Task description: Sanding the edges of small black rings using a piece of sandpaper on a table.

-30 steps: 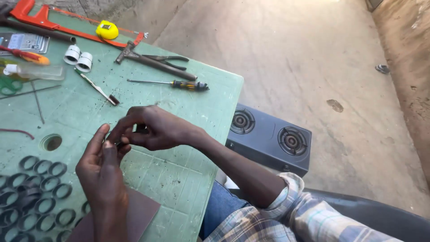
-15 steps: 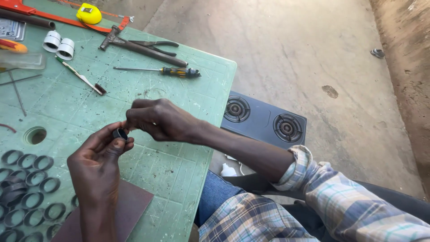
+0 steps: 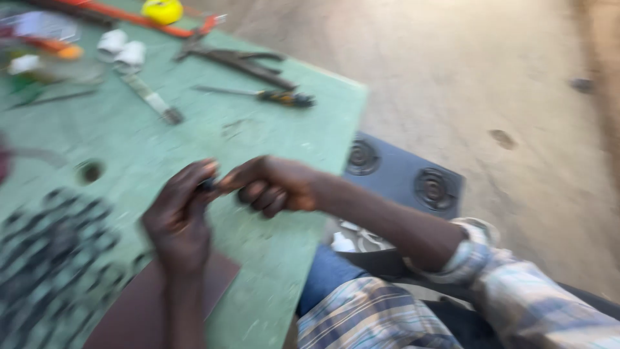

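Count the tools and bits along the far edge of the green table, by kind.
White rolls: 2
Screwdrivers: 2
Pliers: 1
Yellow tape measure: 1
Total: 6
The blur hides anything smaller.

The left hand (image 3: 179,216) rises from the near edge, forearm upright, fingers lifted with their tips pinched together. The right hand (image 3: 271,184) reaches in from the right on a bare forearm, checked sleeve pushed up, fingers curled, its tips meeting the left's
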